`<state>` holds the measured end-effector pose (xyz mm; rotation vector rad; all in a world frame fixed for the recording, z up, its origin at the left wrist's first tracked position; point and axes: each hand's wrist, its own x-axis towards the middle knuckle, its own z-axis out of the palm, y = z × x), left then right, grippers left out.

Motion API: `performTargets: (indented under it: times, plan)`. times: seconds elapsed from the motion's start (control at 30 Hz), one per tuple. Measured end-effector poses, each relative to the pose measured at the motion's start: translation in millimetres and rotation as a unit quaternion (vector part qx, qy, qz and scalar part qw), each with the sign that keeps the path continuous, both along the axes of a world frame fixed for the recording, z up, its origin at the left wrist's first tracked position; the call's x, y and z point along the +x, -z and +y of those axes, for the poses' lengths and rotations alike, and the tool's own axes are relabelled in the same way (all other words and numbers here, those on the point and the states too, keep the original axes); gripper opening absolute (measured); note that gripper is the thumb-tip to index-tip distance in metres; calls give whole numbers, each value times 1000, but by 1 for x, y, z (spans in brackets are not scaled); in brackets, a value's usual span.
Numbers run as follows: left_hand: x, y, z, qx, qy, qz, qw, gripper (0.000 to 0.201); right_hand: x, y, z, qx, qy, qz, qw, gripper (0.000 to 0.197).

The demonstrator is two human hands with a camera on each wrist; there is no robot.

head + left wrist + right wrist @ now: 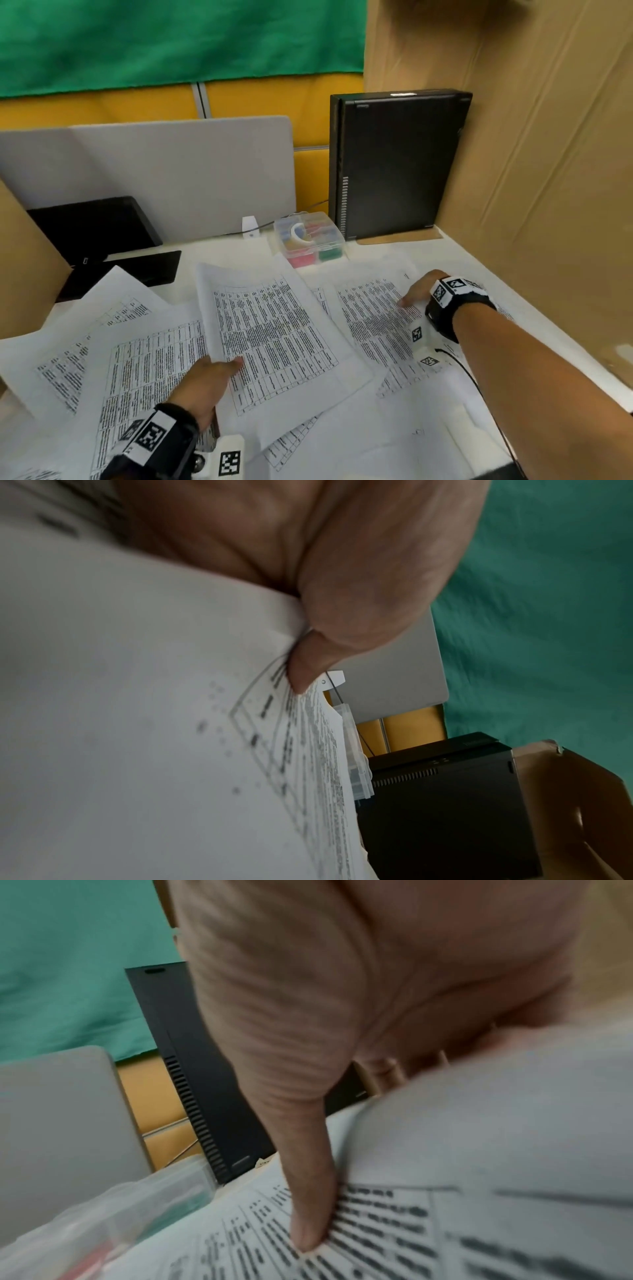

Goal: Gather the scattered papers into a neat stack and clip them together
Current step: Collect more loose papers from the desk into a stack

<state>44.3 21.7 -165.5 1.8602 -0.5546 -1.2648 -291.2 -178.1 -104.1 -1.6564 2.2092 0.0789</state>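
Observation:
Several printed sheets lie scattered and overlapping on the white desk (479,274). My left hand (212,380) pinches the near edge of the middle sheet (270,329), thumb on top; its left side curls up off the pile. In the left wrist view the thumb (304,669) presses that sheet (137,723) and the fingers are hidden beneath. My right hand (416,291) holds the right sheet (373,325) at its far right corner. There the thumb (311,1218) lies on the print (377,1231), and the paper bulges over the hidden fingers. A clear box of coloured clips (310,238) stands behind the papers.
A black computer tower (397,164) stands at the back right against a cardboard wall (531,171). A grey divider (171,171) closes the back. A black stand (96,226) and a flat black device (137,270) sit at the left by more cardboard (24,274). More sheets (78,349) cover the near left.

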Motion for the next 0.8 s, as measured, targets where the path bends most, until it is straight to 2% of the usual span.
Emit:
performTargets:
  times: [0.17,0.23,0.33,0.43,0.53,0.6,0.67,0.73,0.8]
  plan:
    - [-5,-3,1,-7,-2,-14,1000,67,-14,-30,0,30,-66,32,997,43]
    - [-3,0,0,-11,2,-16,1000,57,-40,-46,0,32,-33,35,998,43]
    - [-3,2,2,-15,-3,-15,1000,63,-88,-48,-5,33,42,27,998,48]
    - [-2,5,1,-24,-7,-9,1000,63,-117,-28,4,75,71,20,994,78]
    - [-3,3,1,-34,-5,-13,999,59,-128,-7,9,56,129,-23,990,109]
    - [-3,5,1,-40,-2,-12,999,56,-136,8,2,69,132,-31,988,114]
    - [-4,5,5,-49,2,-11,999,44,-133,6,5,51,106,-30,993,94]
    - [-5,7,8,-67,-6,-11,998,34,-132,0,7,15,57,-8,998,59]
    - [-7,6,11,-85,-17,-25,996,32,-124,-22,13,-33,16,-10,999,41]
